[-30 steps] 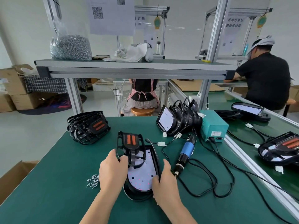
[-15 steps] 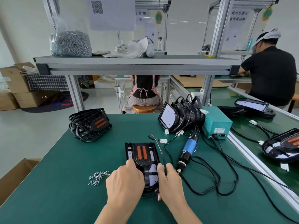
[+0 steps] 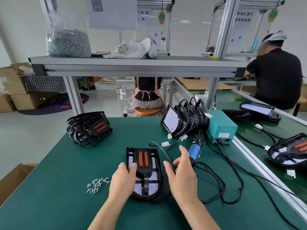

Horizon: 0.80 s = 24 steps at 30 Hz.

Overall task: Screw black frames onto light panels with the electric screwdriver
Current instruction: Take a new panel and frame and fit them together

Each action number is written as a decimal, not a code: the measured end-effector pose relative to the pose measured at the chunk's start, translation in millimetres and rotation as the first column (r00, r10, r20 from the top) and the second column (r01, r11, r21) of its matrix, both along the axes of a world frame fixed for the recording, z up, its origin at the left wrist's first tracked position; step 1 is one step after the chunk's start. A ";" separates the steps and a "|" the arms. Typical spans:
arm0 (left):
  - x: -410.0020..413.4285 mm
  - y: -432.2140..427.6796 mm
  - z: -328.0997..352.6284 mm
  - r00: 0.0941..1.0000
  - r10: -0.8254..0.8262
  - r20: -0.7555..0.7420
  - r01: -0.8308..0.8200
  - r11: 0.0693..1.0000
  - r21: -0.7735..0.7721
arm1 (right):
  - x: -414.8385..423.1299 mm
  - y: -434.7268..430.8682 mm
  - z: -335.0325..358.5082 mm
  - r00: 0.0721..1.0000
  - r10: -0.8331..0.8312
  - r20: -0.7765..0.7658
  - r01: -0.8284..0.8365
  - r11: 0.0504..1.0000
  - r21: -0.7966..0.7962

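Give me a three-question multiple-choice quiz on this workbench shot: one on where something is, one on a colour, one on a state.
1. Where do the loose screws lie?
A. left of the framed light panel
B. on the teal box
C. in the cardboard box on the floor

2. What colour is the band on the electric screwdriver?
A. red
B. blue
C. yellow

3. How is the right hand?
A. gripping the tool
B. open, holding nothing
C. pinching a screw

Answers:
1 A, the small pile sits on the green mat, just left of the left hand.
2 B, a blue sleeve wraps its body.
3 B, its fingers are spread, just short of the tool.
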<state>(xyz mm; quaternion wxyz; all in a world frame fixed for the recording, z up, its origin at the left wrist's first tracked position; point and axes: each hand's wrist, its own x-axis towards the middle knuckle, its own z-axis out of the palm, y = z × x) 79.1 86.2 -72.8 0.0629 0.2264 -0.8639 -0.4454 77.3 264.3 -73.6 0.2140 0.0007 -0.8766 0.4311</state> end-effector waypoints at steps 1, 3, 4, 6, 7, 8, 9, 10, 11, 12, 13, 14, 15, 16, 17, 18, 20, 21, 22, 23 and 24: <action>1.0 -1.2 -2.8 1.000 0.019 -0.024 -0.018 1.000 0.022 | -6.3 2.1 6.5 0.999 0.002 -0.052 -0.001 1.000 0.025; 2.2 -3.7 -7.4 0.997 0.038 -0.061 -0.036 0.999 0.033 | -21.7 3.5 14.8 0.993 0.009 -0.121 0.000 0.997 0.078; 2.6 -4.6 -8.8 0.996 0.038 -0.076 -0.035 0.999 0.036 | -29.7 3.0 17.5 0.989 0.011 -0.148 0.004 0.995 0.097; 3.2 -4.7 -9.9 0.995 0.034 -0.089 -0.031 0.999 0.038 | -45.3 0.9 20.4 0.987 0.001 -0.160 0.021 0.990 0.138; 3.5 -3.9 -10.3 0.995 0.035 -0.091 -0.032 0.999 0.031 | -52.5 -0.7 20.8 0.992 -0.006 -0.130 0.028 0.985 0.171; 4.0 -2.9 -11.0 0.995 0.038 -0.096 -0.036 0.999 0.020 | -59.4 -2.3 21.2 0.996 -0.003 -0.088 0.021 0.978 0.207; 4.4 -2.0 -11.9 0.994 0.042 -0.104 -0.041 0.999 0.011 | -64.8 -4.6 22.6 0.998 0.022 -0.053 -0.010 0.974 0.226; 5.2 -1.1 -12.6 0.992 0.047 -0.114 -0.047 0.999 0.011 | -68.6 -8.1 25.2 0.996 0.084 -0.041 -0.073 0.975 0.210; 5.6 -0.6 -13.3 0.991 0.054 -0.122 -0.052 0.999 0.014 | -70.6 -12.5 29.5 0.982 0.181 -0.049 -0.170 0.971 0.168; 5.8 -0.3 -13.6 0.990 0.059 -0.129 -0.058 0.998 0.011 | -71.7 -17.9 35.0 0.952 0.293 -0.087 -0.283 0.953 0.112; 6.0 -0.2 -13.8 0.989 0.062 -0.133 -0.062 0.998 0.004 | -71.9 -23.0 41.0 0.910 0.391 -0.140 -0.388 0.920 0.049; 6.1 -0.2 -13.8 0.988 0.065 -0.139 -0.065 0.998 0.000 | -72.7 -27.2 46.4 0.867 0.455 -0.201 -0.469 0.883 -0.022; 5.9 -0.5 -14.0 0.987 0.067 -0.147 -0.068 0.998 0.003 | -74.9 -30.1 50.5 0.841 0.477 -0.256 -0.517 0.848 -0.119; 5.8 -0.8 -14.2 0.986 0.068 -0.152 -0.067 0.998 0.007 | -77.8 -31.5 53.1 0.841 0.459 -0.287 -0.527 0.815 -0.241; 5.6 -0.9 -14.2 0.986 0.064 -0.154 -0.064 0.998 0.005 | -81.2 -31.5 52.7 0.867 0.409 -0.285 -0.492 0.791 -0.363; 5.5 -0.8 -14.2 0.986 0.056 -0.154 -0.057 0.998 -0.005 | -85.3 -29.9 49.6 0.911 0.329 -0.249 -0.409 0.794 -0.449; 6.2 0.5 -12.9 0.987 0.043 -0.154 -0.047 0.999 -0.025 | -94.3 -22.1 37.0 0.984 0.167 -0.061 -0.177 0.887 -0.427; 6.6 1.1 -12.1 0.987 0.040 -0.155 -0.046 0.998 -0.031 | -98.9 -18.0 29.3 0.990 0.128 0.061 -0.101 0.937 -0.333; 7.1 1.4 -10.9 0.987 0.039 -0.156 -0.045 0.998 -0.036 | -103.6 -15.2 21.1 0.978 0.114 0.174 -0.072 0.970 -0.233; 7.7 1.4 -10.1 0.987 0.035 -0.155 -0.041 0.998 -0.038 | -107.8 -13.6 13.3 0.957 0.110 0.268 -0.072 0.986 -0.147; 8.5 1.2 -9.6 0.988 0.024 -0.154 -0.029 0.999 -0.035 | -110.5 -13.1 7.2 0.935 0.105 0.339 -0.085 0.994 -0.074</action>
